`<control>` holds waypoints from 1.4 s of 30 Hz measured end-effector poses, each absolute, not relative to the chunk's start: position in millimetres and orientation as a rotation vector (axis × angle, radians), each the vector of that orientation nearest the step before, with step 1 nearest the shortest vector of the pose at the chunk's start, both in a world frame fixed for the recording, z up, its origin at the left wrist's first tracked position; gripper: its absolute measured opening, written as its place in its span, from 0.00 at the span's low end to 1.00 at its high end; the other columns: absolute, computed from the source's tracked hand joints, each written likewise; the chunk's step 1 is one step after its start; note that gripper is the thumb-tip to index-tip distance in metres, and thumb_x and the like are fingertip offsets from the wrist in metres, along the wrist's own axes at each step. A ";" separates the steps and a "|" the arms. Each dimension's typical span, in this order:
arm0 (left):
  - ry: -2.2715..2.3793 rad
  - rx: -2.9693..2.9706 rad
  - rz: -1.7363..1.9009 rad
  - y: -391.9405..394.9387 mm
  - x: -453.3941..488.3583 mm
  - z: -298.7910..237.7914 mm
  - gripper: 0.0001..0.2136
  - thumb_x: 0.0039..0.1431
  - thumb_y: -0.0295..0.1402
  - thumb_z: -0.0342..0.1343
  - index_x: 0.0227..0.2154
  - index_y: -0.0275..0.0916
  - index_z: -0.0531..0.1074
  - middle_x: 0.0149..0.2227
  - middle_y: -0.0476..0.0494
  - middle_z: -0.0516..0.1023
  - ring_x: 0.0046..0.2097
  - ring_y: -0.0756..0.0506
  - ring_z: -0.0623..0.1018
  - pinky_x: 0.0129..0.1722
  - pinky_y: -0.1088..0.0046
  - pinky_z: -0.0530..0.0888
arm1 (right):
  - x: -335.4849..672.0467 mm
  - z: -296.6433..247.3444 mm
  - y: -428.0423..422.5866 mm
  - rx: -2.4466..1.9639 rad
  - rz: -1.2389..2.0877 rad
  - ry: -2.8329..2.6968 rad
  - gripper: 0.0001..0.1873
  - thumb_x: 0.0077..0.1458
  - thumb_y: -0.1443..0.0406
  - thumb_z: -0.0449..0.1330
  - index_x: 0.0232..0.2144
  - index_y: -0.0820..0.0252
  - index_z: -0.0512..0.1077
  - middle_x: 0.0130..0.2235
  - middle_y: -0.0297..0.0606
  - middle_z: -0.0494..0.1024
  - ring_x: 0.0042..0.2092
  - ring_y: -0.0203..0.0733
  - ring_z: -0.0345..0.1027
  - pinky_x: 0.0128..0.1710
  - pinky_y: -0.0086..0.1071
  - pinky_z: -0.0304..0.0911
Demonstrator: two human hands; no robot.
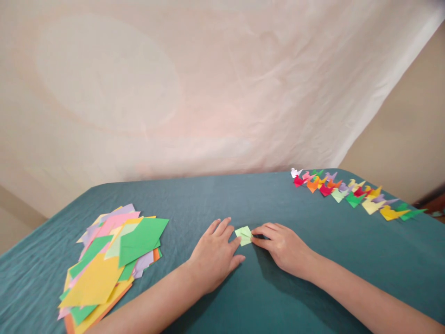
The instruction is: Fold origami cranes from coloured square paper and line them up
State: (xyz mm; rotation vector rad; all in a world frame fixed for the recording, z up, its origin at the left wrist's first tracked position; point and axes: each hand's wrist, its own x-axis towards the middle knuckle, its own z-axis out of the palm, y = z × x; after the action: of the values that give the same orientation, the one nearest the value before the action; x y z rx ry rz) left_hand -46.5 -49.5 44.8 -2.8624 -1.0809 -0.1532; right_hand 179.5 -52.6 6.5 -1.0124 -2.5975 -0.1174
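Observation:
A small light-green folded paper square lies on the dark teal tablecloth between my hands, with crease lines across its face. My left hand rests palm down at its left, fingers spread, one fingertip touching the paper's left edge. From the right, my right hand pinches the paper's right corner between thumb and fingers.
A loose pile of coloured paper sheets lies at the left, close to my left forearm. Several folded paper birds stand in rows at the back right, near the table's edge. A pale cloth hangs behind the table.

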 end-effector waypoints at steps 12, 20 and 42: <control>-0.931 -2.922 -0.157 -54.7 -42.1 40.8 0.20 0.62 0.39 0.44 0.54 0.36 0.61 0.57 0.42 0.64 0.60 0.43 0.57 0.58 0.64 0.54 | 170.2 4.6 -53.3 -0.864 -0.112 -2.631 0.14 0.59 0.72 0.49 0.43 0.66 0.70 0.45 0.47 0.74 0.45 0.43 0.64 0.42 0.38 0.64; -0.951 -2.930 -0.158 -51.6 -41.9 35.8 0.19 0.63 0.37 0.41 0.52 0.33 0.63 0.53 0.38 0.68 0.55 0.43 0.66 0.57 0.64 0.57 | 172.3 3.0 -49.6 -0.840 -0.083 -2.569 0.13 0.59 0.71 0.49 0.42 0.63 0.72 0.43 0.45 0.75 0.43 0.41 0.66 0.41 0.37 0.64; -0.999 -3.056 -0.157 -56.0 -39.4 34.9 0.20 0.60 0.31 0.41 0.54 0.27 0.54 0.60 0.31 0.55 0.63 0.44 0.50 0.61 0.66 0.54 | 171.2 6.1 -50.5 -0.892 -0.010 -2.596 0.14 0.60 0.71 0.47 0.40 0.64 0.72 0.44 0.46 0.75 0.43 0.41 0.64 0.42 0.37 0.61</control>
State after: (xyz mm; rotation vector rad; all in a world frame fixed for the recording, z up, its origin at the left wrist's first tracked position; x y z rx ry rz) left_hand -39.4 -56.0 34.9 -3.0558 -0.9990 -0.1573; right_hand 171.2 -50.5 6.1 -0.8923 -2.5964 -0.0104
